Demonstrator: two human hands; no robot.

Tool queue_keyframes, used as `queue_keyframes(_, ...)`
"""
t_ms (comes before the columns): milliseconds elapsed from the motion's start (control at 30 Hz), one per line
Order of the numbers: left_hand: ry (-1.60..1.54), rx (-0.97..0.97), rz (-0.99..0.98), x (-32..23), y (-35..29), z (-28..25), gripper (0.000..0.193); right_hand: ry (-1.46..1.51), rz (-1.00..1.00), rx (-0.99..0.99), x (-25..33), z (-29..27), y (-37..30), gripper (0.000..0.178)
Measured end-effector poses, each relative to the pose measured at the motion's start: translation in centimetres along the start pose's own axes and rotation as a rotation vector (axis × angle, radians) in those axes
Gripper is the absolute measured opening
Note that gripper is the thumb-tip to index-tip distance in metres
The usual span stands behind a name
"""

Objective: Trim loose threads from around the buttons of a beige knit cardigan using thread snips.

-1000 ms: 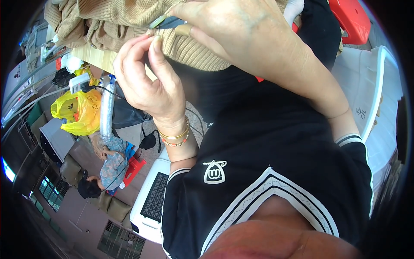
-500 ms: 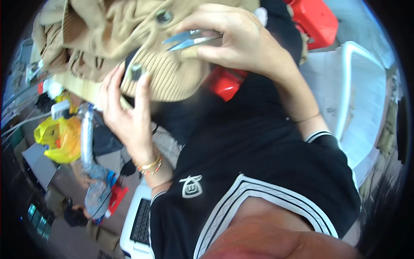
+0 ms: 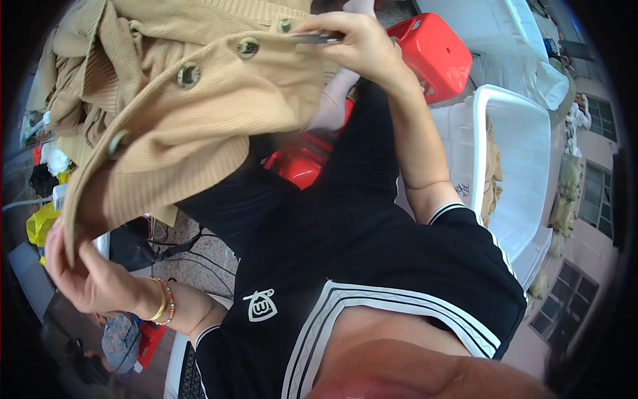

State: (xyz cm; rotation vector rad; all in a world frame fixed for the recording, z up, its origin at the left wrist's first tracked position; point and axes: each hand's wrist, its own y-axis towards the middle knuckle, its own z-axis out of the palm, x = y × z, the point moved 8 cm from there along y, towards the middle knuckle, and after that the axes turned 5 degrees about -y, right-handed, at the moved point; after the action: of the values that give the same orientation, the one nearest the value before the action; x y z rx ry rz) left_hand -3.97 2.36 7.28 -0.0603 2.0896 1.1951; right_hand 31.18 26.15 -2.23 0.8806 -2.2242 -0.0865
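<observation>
At 11 o'clock in view, the tan cardigan (image 3: 206,120) stretches its buttoned edge (image 3: 154,101) from the left hand (image 3: 93,276), pinching one end, toward half past one, where the right hand (image 3: 364,48) grips snips (image 3: 324,38).

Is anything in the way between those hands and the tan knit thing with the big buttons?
Nothing visible is. The left hand grips one end of the tan knit, and the right hand, holding a metal tool, is at its buttoned edge.

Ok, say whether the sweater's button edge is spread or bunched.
Spread: the edge runs in a long curve from left hand to right hand, buttons showing.
</observation>
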Motion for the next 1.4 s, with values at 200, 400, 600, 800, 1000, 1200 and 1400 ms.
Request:
queue_keyframes(200, 0.080, -0.069, 0.057, 3.9, -1.1, -2.6, 0.026, 0.048, 0.034, -0.534, -2.7, -6.7, -3.2, 0.030)
queue_keyframes(400, -0.087, -0.061, -0.069, 7.3, -5.8, 1.7, 0.031, -0.028, 0.036, -0.492, -5.5, -2.6, -6.2, 0.037)
queue_keyframes(600, -0.117, -0.085, -0.030, 7.0, -5.9, 1.7, 0.032, 0.041, 0.109, -0.505, -7.5, -0.5, -7.5, 0.038)
queue_keyframes(800, -0.106, -0.090, 0.010, 6.3, -6.0, 2.0, 0.032, 0.085, 0.127, -0.509, -8.0, -0.4, -8.1, 0.035)
queue_keyframes(1000, -0.107, -0.066, 0.005, 5.7, -6.1, 2.2, 0.034, 0.059, 0.155, -0.480, -9.4, 0.3, -9.1, 0.036)
queue_keyframes(1200, -0.127, -0.070, -0.013, 5.7, -6.6, 2.2, 0.035, -0.011, 0.136, -0.438, -9.2, 0.6, -9.5, 0.037)
queue_keyframes(1400, -0.144, -0.024, 0.024, 3.2, -6.5, 3.0, 0.036, 0.323, 0.106, -0.327, -3.7, -0.3, -7.7, 0.042)
